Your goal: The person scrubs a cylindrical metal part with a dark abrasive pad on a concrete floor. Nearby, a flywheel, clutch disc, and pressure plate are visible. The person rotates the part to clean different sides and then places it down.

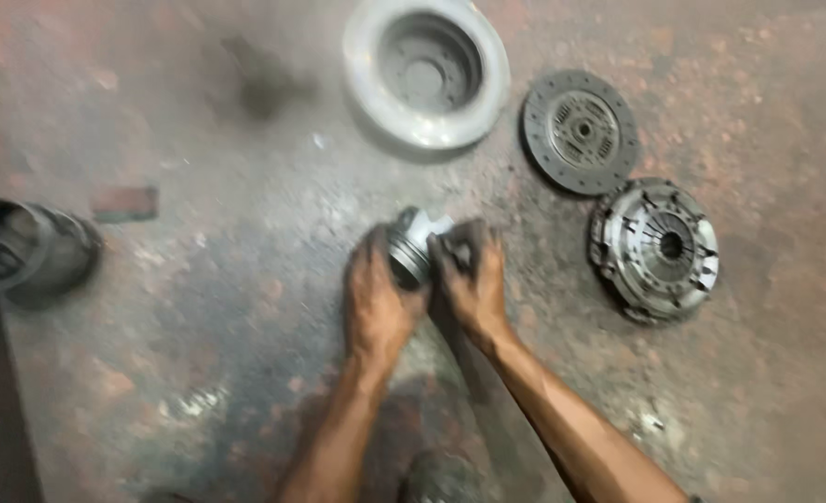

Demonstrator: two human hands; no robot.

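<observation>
A small round grey metal part [415, 244], ribbed on its side like a piston, is held low over the stained concrete floor [199, 307]. My left hand [378, 300] grips its left side. My right hand [469, 279] closes on its right side with a dark rag-like patch under the fingers. The frame is blurred, so the part's details are unclear.
A pale brake disc [427, 70] lies at the top centre. A dark clutch disc [581, 130] and a clutch pressure plate [657, 247] lie to the right. A dark cylindrical container [17, 247] sits at the left edge, and a small dark block [124, 203] lies near it.
</observation>
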